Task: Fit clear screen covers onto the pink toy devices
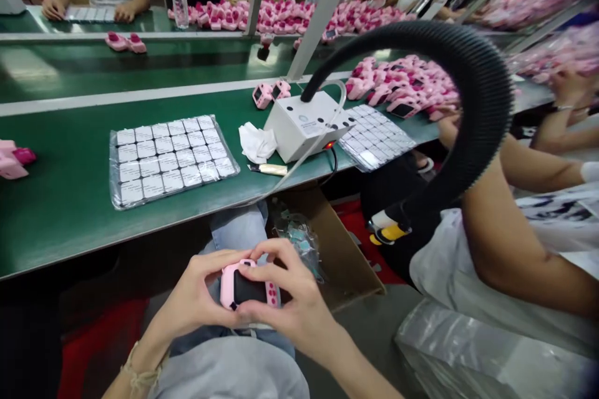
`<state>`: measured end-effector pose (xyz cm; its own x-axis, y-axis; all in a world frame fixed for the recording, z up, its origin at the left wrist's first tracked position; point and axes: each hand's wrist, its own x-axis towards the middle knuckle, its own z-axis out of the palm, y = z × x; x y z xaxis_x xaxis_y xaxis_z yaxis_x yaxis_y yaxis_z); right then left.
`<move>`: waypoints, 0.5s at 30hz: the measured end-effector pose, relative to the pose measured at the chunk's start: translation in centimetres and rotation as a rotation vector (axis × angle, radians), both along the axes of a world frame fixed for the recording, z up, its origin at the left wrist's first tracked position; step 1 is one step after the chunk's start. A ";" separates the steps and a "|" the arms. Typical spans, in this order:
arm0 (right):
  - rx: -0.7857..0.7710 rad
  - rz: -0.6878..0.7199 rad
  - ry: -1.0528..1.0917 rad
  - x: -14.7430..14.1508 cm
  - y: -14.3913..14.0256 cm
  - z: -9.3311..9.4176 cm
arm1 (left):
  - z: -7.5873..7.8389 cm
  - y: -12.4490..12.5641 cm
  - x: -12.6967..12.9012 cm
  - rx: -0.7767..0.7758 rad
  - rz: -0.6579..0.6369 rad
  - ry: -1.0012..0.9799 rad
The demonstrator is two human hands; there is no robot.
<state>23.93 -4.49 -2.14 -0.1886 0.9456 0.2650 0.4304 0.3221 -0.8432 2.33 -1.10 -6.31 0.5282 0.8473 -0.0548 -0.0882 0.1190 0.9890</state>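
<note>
We hold a small pink device (248,287) with a dark screen over our lap, below the edge of the green workbench (70,193): our left hand (199,296) pinches its left end between thumb and fingers, our right hand (290,299) closes round its right end, a fingertip on the upper edge. On the bench lie a clear tray of white square parts (168,159), a crumpled white cloth (256,142) and a white box (306,124) (a black ribbed hose (486,93) arches from its top). A co-worker's arm (524,249) reaches in at right, with heaps of pink devices (407,84) beyond
</note>
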 end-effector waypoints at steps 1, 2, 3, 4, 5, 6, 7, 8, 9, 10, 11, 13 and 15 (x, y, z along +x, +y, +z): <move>-0.071 0.019 0.021 -0.8 0.2 -0.3 | -0.6 -0.5 -0.7 -0.060 0.052 -0.015; -0.130 0.071 0.023 -1.6 0.9 -0.4 | -1.3 -1.0 -1.4 -0.116 0.124 -0.024; -0.162 0.140 0.001 -2.2 1.9 -0.3 | -1.8 -1.5 -2.1 -0.164 0.217 -0.027; -0.144 0.204 -0.047 -2.7 3.5 0.0 | -2.3 -2.1 -2.9 -0.199 0.320 -0.026; -0.086 0.237 -0.125 -3.0 5.5 0.6 | -2.6 -2.5 -3.7 -0.219 0.427 -0.024; -0.013 0.216 -0.232 -3.3 8.0 1.3 | -2.6 -2.9 -4.4 -0.222 0.523 -0.022; 0.066 0.138 -0.350 -3.4 10.8 2.1 | -2.5 -3.2 -5.1 -0.213 0.598 -0.020; 0.090 -0.002 -0.497 -3.3 13.8 2.8 | -2.0 -3.3 -5.6 -0.196 0.657 -0.019; 0.018 -0.154 -0.651 -3.2 16.9 3.5 | -1.5 -3.4 -6.1 -0.172 0.702 -0.019; -0.099 -0.271 -0.764 -3.1 19.8 4.0 | -0.8 -3.5 -6.5 -0.142 0.739 -0.018; -0.146 -0.320 -0.786 -2.9 22.4 4.5 | 0.0 -3.4 -6.7 -0.112 0.769 -0.012; -0.193 -0.379 -0.798 -2.8 25.8 5.4 | 1.2 -3.2 -6.8 -0.055 0.817 0.016; -0.140 -0.419 -0.779 -3.0 26.4 6.2 | 2.0 -2.9 -6.7 0.013 0.859 0.058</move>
